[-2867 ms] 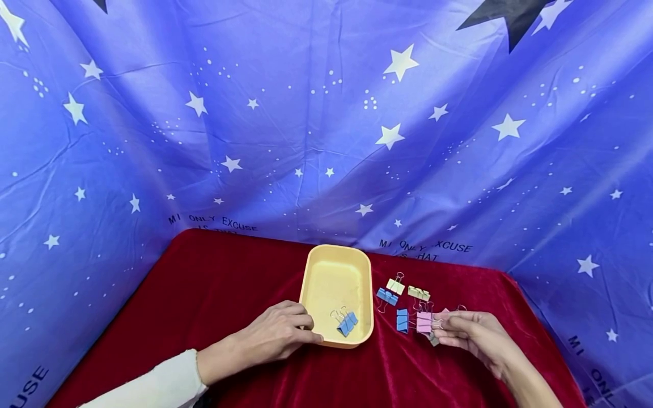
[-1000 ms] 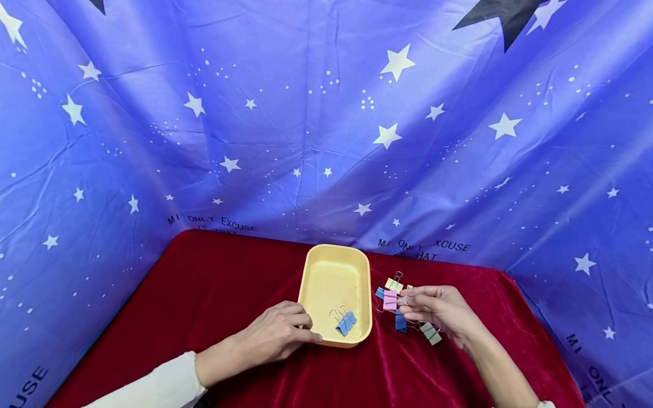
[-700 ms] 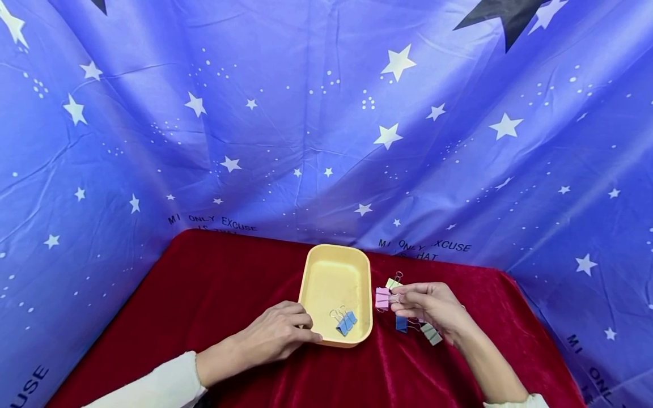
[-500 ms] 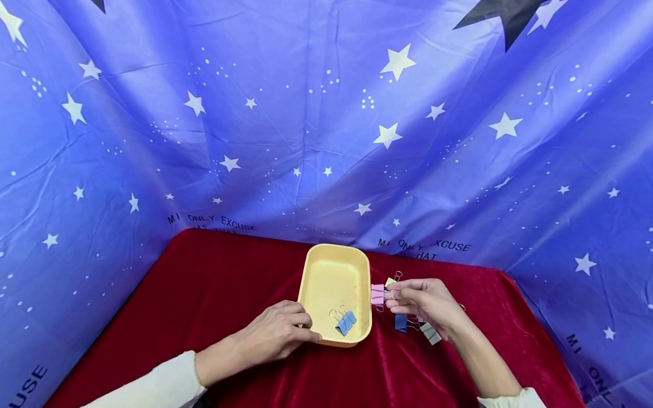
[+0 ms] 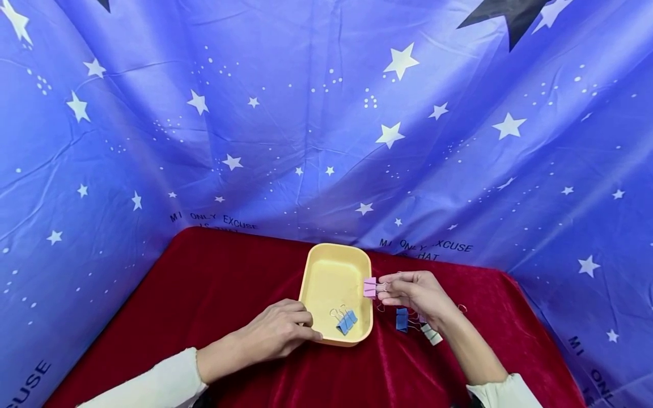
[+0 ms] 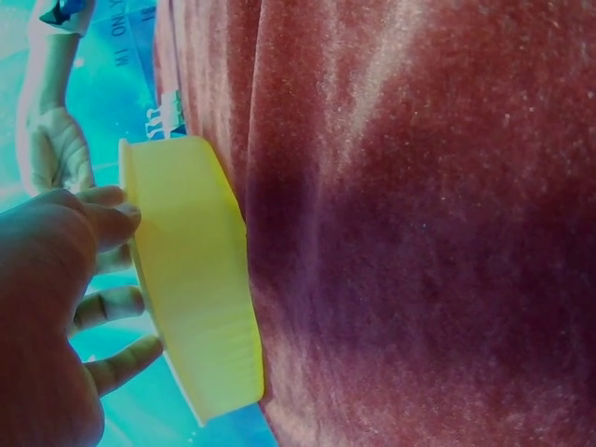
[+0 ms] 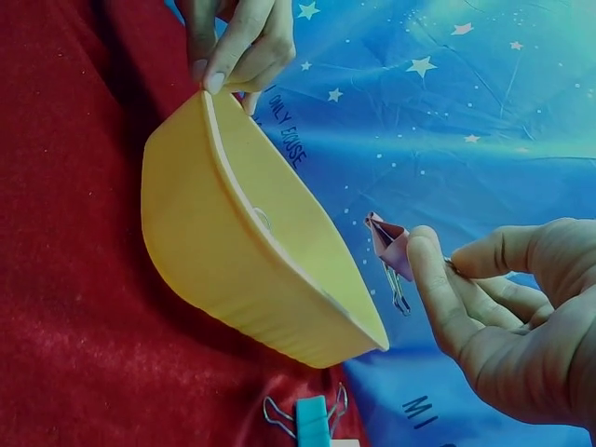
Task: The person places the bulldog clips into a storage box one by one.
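At the near left corner of a yellow box (image 5: 334, 280), my left hand (image 5: 278, 328) pinches the rim between thumb and fingers, as the right wrist view also shows. One blue binder clip (image 5: 346, 322) lies inside, near the front end. My right hand (image 5: 420, 294) pinches a pink binder clip (image 5: 369, 288) by its wire handle. The pink clip's body points left and overlaps the box's right rim in the head view. From the right wrist camera, this clip (image 7: 389, 247) hangs beyond the rim, held at the fingertips.
Right of the box, a blue binder clip (image 5: 402, 320) and a pale one (image 5: 432, 335) lie on the red velvet cloth (image 5: 219, 277). My right hand partly hides other clips there. A blue star-printed curtain (image 5: 306, 113) surrounds the table's back and sides.
My right hand has lifted the pink clip from the group on the right and carried it left to the box's right rim. The left hand and the box have stayed in place.
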`<state>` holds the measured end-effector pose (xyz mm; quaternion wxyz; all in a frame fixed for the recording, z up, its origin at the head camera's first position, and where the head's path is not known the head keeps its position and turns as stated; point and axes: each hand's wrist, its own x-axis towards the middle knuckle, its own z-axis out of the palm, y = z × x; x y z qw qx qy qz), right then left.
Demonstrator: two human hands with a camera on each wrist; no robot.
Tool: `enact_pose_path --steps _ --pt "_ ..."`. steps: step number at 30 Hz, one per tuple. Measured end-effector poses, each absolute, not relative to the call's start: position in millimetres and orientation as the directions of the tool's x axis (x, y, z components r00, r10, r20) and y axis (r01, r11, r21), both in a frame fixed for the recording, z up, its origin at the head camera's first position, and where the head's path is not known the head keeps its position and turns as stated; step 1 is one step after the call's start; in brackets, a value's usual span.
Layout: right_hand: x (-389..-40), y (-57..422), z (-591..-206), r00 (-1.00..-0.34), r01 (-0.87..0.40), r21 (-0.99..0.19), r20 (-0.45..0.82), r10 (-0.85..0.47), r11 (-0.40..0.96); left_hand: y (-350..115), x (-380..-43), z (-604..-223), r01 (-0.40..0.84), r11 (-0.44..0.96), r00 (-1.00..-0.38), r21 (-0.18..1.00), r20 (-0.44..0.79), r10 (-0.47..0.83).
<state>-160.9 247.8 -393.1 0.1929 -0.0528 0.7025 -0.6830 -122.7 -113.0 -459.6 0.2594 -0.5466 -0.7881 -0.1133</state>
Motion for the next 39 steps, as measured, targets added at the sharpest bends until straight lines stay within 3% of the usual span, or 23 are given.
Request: enact_pose_path --steps 12,39 --pt "-167 231 -404 -0.928 0.205 -0.978 -0.207 -0.309 0.039 -113 -125 -460 0.919 0.365 -0.233 -0.15 0.541 0.808" --pt "-175 214 -412 -0.927 0.233 -0.972 -0.233 -0.295 0.034 -112 -123 -458 0.914 0.374 -0.242 -0.155 0.529 0.813"
